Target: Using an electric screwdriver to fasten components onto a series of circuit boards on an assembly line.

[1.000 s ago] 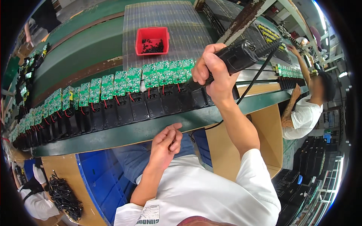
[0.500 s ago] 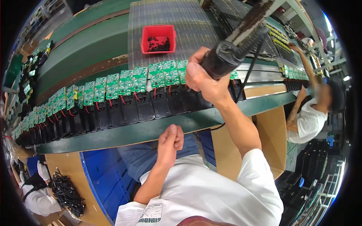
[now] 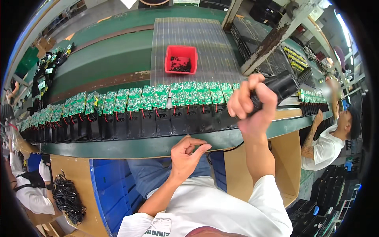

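My right hand [image 3: 252,100] is wrapped round a black power screwdriver [image 3: 282,87], held tilted above the right part of a row of black plastic housings [image 3: 166,125]. Its tip is blurred. Green circuit boards [image 3: 158,96] lie along the far side of the housings, joined to them by red wires. Near the front edge of the green workbench [image 3: 118,152], my left hand [image 3: 185,158] has its fingers curled and its thumb and index fingertips close together in a pinch. Whatever lies between those fingertips is too small to make out.
A red bin [image 3: 181,71] with small black parts stands beyond the row on a clear ribbed sheet [image 3: 213,43]. A worn metal post [image 3: 272,45] rises at the right. A co-worker [image 3: 327,142] works at the right; a bundle of black cables [image 3: 68,199] lies lower left.
My right hand has moved right with the screwdriver, which is tilted differently. The left hand has turned, its thumb and index finger now reaching further right. The whole view has shifted, showing the bench lower.
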A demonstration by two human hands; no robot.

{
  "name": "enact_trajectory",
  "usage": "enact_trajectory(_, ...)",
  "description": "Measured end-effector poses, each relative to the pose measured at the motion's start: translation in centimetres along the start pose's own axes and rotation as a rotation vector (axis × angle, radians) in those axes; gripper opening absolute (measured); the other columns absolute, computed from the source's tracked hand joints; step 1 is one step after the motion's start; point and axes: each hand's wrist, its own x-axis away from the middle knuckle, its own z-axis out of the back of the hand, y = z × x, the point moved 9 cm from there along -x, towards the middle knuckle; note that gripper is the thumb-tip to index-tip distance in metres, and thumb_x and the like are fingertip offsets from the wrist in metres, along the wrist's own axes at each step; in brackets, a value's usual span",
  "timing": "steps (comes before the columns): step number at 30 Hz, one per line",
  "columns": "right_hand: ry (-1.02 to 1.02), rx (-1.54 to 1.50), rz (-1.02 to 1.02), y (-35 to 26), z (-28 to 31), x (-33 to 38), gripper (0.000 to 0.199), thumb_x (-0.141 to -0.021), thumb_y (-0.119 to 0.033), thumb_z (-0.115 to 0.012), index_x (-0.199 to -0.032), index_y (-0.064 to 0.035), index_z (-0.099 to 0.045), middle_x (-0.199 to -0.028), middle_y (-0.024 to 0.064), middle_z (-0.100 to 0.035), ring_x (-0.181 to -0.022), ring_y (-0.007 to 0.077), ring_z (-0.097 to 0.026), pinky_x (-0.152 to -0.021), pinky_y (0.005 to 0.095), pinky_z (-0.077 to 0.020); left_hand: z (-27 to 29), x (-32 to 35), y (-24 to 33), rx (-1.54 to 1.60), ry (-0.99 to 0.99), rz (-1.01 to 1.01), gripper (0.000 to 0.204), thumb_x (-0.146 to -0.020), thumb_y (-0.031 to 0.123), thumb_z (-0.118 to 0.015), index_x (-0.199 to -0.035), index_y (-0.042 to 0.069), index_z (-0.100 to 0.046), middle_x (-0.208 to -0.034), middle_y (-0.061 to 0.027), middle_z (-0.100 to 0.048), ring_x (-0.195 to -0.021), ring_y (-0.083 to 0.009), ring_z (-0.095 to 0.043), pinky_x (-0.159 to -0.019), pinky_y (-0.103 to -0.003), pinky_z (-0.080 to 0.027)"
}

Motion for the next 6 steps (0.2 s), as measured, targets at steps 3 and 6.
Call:
enact_trajectory(3, -0.117, -0.208, -0.032, -1.06, -0.66, 0.78, 0.016, -0.096, -0.023, -0.044, -0.097, -0.0112, -0.055, -0.053, -0.0019, -0.044, -0.038, 0.0116, -0.034, -0.041, 0.0301, -0.035, 0.05, -0.07, -0.55, 0.018, 0.0, 0.007, 0.012, -0.079, -0.002, -0.078, -0.09, 0.002, -0.075, -0.071, 0.0045, -0.048, -0.057, -0.006, -0.028, -0.052, -0.022, -0.022)
enact_trajectory(6, -0.1, -0.276, -0.075, -1.14, -0.32, 0.95, 0.016, -0.096, -0.022, -0.044, -0.1, -0.0106, -0.055, -0.052, -0.0015, -0.044, -0.037, 0.0127, -0.035, -0.041, 0.0295, -0.0352, -0.41, -0.41, 0.32, -0.01, -0.028, -0.073, 0.012, -0.082, 0.002, -0.077, -0.094, 0.003, -0.077, -0.071, 0.0046, -0.048, -0.056, -0.0068, -0.027, -0.051, -0.023, -0.022)
